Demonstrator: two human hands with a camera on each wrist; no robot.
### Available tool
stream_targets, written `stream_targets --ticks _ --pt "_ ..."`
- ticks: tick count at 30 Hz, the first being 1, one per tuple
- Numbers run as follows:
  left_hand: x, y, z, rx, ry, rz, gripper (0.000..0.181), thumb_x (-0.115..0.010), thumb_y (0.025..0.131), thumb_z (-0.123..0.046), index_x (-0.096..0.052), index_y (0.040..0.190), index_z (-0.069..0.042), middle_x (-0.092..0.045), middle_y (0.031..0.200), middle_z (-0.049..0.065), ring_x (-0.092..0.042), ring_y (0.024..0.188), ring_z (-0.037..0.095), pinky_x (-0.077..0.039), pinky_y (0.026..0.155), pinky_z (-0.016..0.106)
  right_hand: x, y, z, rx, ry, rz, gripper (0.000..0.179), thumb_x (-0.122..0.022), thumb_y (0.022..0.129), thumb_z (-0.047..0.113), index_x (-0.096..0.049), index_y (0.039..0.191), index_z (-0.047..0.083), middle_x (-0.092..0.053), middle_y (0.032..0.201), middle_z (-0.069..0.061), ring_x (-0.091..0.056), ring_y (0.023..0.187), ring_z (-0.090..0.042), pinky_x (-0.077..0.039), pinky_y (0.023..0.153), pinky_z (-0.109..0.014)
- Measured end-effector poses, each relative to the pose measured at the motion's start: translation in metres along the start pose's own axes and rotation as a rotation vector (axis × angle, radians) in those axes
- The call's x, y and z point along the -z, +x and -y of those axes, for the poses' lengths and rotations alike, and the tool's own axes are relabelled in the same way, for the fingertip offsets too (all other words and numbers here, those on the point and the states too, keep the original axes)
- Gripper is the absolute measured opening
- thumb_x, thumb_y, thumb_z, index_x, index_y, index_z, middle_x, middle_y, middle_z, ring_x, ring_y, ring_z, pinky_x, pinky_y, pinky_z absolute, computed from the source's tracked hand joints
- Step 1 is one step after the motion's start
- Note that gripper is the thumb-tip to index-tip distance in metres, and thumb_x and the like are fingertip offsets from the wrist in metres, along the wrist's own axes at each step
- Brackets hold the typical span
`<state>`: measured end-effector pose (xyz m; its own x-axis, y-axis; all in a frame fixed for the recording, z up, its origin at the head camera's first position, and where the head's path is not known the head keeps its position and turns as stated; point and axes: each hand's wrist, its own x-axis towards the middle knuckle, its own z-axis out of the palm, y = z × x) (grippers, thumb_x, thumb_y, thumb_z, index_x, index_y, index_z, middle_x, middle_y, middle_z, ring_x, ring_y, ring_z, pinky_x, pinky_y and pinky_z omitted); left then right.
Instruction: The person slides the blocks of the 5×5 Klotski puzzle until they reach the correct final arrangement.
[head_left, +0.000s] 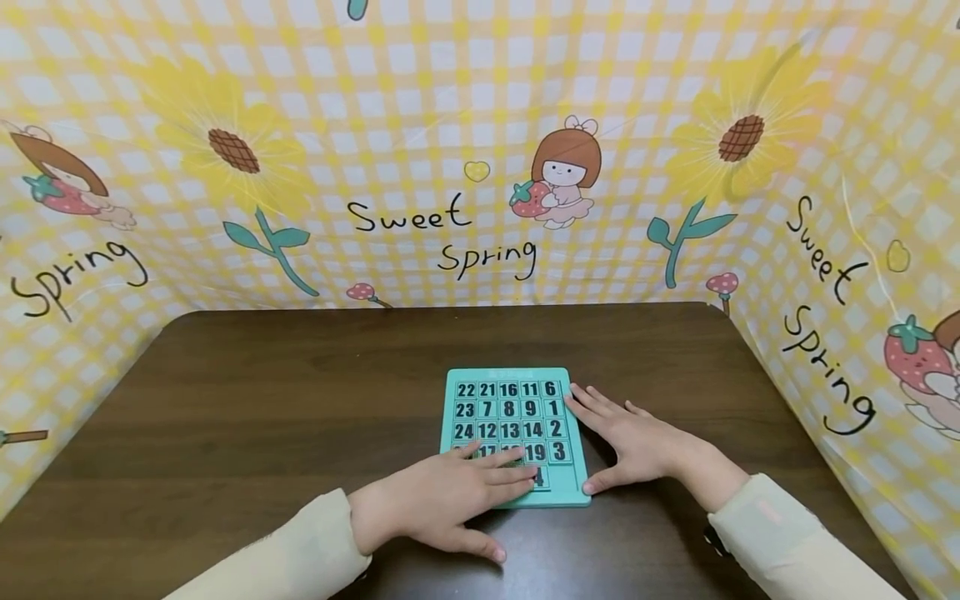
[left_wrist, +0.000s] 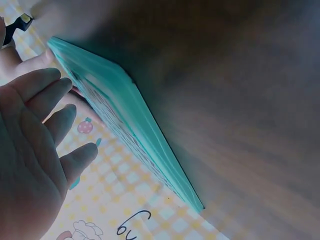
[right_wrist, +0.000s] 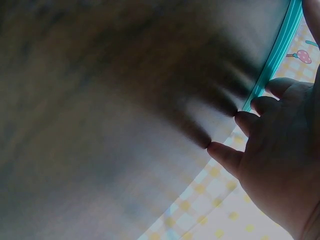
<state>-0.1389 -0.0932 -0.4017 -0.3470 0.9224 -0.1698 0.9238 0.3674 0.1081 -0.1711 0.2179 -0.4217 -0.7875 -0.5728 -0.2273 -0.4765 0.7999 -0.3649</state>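
A turquoise sliding number puzzle (head_left: 579,479) lies flat on the table, its tiles printed with black numbers. In its lower right corner is a gap with no tile, beside the 4 tile (head_left: 540,478). My left hand (head_left: 450,492) reaches across the lower left of the puzzle with fingers stretched out, fingertips over the bottom rows, covering several tiles. Its thumb points out below the near edge. Along the right edge lies my right hand (head_left: 633,437), fingers extended and spread; fingertips meet the frame (right_wrist: 272,70) in the right wrist view, and the thumb tip is at the near right corner.
The dark brown wooden table (head_left: 262,400) runs back to a yellow checked cloth (head_left: 420,150) with flowers and lettering. That cloth also stands close along the left and right sides. Pale sleeves (head_left: 780,533) cover both forearms.
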Motion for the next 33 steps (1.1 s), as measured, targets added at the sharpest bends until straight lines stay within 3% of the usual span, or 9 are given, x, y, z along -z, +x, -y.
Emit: stream_targets --ticks 7,27,33 --pt "-0.002 -0.004 -0.004 -0.006 -0.013 -0.002 0.080 -0.041 0.095 -0.070 -0.034 0.156 -0.019 -0.029 0.163 -0.006 -0.020 0.154 0.018 -0.034 0.115 0.058 -0.001 0.001 -0.001 -0.003 0.003 -0.001 0.117 -0.069 0.075 0.074 -0.014 0.161 0.018 -0.006 0.169 -0.005 -0.010 0.155 -0.034 -0.020 0.111 -0.075" --pt "-0.004 0.020 -0.007 -0.044 -0.011 0.010 0.079 -0.039 0.096 -0.069 -0.029 0.158 -0.021 -0.023 0.165 -0.009 -0.017 0.155 0.013 -0.032 0.117 0.055 -0.001 0.000 -0.002 -0.001 0.009 0.004 0.117 -0.068 0.075 0.074 -0.012 0.162 0.018 -0.004 0.169 -0.005 -0.008 0.156 -0.035 -0.019 0.111 -0.075" --pt "-0.003 0.020 -0.008 -0.048 0.011 0.009 0.079 -0.038 0.097 -0.068 -0.030 0.158 -0.019 -0.025 0.165 -0.006 -0.019 0.154 0.012 -0.032 0.118 0.053 -0.001 0.001 -0.002 -0.013 0.005 0.005 0.117 -0.069 0.075 0.073 -0.012 0.162 0.020 -0.003 0.170 -0.003 -0.007 0.156 -0.032 -0.019 0.112 -0.074"
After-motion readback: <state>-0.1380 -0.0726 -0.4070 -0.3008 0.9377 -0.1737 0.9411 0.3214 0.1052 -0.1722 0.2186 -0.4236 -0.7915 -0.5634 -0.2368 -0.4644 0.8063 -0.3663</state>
